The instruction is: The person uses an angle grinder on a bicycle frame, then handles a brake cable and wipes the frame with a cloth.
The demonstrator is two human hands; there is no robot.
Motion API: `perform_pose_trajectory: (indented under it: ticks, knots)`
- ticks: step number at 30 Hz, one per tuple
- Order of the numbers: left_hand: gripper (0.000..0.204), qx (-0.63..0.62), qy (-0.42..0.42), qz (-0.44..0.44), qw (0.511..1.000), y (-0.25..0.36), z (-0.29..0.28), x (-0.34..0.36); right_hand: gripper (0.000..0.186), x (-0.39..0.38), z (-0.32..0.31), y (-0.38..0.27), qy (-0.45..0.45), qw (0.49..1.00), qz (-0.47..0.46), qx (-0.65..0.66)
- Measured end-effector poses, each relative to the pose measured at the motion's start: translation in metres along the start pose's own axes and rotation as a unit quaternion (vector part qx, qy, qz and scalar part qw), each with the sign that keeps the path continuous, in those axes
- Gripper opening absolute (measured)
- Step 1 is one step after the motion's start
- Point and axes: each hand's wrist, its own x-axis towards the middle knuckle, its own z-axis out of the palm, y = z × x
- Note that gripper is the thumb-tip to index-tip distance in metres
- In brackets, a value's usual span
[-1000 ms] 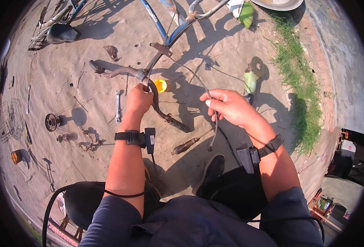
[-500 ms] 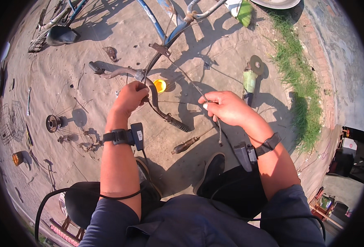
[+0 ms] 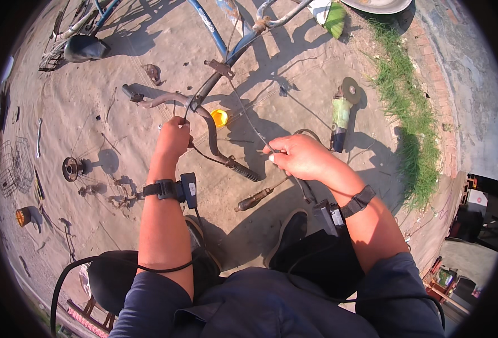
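Note:
My left hand (image 3: 174, 135) is closed on a thin dark cable (image 3: 206, 155) beside the bent bicycle handlebar (image 3: 211, 135), which has a worn grip at its lower end. My right hand (image 3: 296, 155) pinches a grey cable (image 3: 246, 118) that runs up to a rusty lever bracket (image 3: 218, 68) on the handlebar stem. The stem joins a blue bicycle frame (image 3: 237, 48) at the top. A yellow cup (image 3: 219, 118) sits on the ground just beyond the bar. Below it lies a wooden-handled tool (image 3: 254, 200).
A green angle grinder (image 3: 344, 112) lies to the right, near a grass strip (image 3: 406, 112) along brick edging. At the left are a wheel hub (image 3: 72, 168), a wire basket (image 3: 12, 163), a spanner (image 3: 39, 138), an orange container (image 3: 23, 216) and a black saddle (image 3: 85, 48).
My left hand has shifted left and lower. My right hand has moved down and left along the grey cable, whose lower part has swung with it.

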Motion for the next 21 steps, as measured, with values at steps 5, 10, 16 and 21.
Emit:
perform_pose_trajectory:
  ticks: [5, 10, 16, 21]
  knots:
    - [0.027, 0.005, 0.008, -0.018, 1.000, -0.010, -0.002, 0.007, 0.030, 0.000, 0.004, -0.007, -0.009, 0.999, 0.002, -0.041]
    - [0.022, -0.026, 0.026, -0.027, 0.999, 0.005, -0.003, -0.005, 0.028, 0.004, 0.010, 0.001, -0.009, 0.997, 0.000, -0.081]
    - [0.020, -0.188, 0.044, -0.029, 0.981, -0.005, -0.003, 0.002, 0.028, 0.007, 0.011, 0.002, -0.009, 0.993, -0.005, -0.119]
    - [0.017, -0.321, 0.059, 0.015, 0.945, 0.016, -0.004, -0.010, 0.027, 0.007, 0.011, 0.001, -0.012, 0.992, 0.005, -0.125]
